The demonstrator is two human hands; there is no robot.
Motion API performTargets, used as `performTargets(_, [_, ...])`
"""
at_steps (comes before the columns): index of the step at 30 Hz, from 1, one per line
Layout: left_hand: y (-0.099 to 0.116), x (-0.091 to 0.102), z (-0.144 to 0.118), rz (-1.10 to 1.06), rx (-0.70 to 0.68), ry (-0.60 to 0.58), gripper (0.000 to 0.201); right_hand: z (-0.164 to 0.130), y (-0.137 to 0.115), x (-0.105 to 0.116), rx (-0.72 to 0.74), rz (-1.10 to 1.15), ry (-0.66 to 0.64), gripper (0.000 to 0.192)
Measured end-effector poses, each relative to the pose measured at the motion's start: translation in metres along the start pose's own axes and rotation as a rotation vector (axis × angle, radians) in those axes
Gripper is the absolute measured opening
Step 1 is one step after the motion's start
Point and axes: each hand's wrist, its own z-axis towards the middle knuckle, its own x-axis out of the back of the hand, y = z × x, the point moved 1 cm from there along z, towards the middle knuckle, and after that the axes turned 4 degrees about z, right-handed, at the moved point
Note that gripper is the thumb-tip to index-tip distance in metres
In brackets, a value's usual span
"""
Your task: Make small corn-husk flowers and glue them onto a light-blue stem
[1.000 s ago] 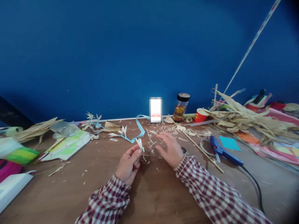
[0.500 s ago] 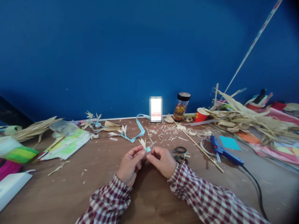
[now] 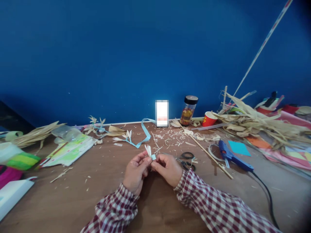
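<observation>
Husk flower pinched by both hands over littered wooden table, blue wall behind.

The bench looks like brown wood with a smooth, slightly shiny finish. The small flower is made of pale dry husk, matt and fibrous, with a light blue ribbon piece at its base. The glue gun is blue glossy plastic. The sleeves are soft checked cloth.
</observation>
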Motion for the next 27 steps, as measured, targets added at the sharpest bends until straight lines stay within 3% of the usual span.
performTargets(8, [0.0015,0.0001,-0.0020,0.004,0.031,0.000,0.040,0.0024,-0.0054,0.0041,-0.078,0.184,-0.035,0.019])
performTargets(16, [0.0015,0.0010,0.0000,-0.001,0.043,-0.031,0.043,0.0016,-0.0015,0.0020,-0.059,0.173,-0.089,0.020])
performTargets(22, [0.0013,0.0017,-0.0002,0.144,-0.038,0.058,0.049,0.0010,-0.0052,0.0053,-0.021,0.035,0.072,0.023])
performTargets(27, [-0.0019,0.0034,-0.0004,0.307,-0.093,-0.010,0.049,0.0031,-0.0016,0.0078,-0.001,0.016,0.138,0.021])
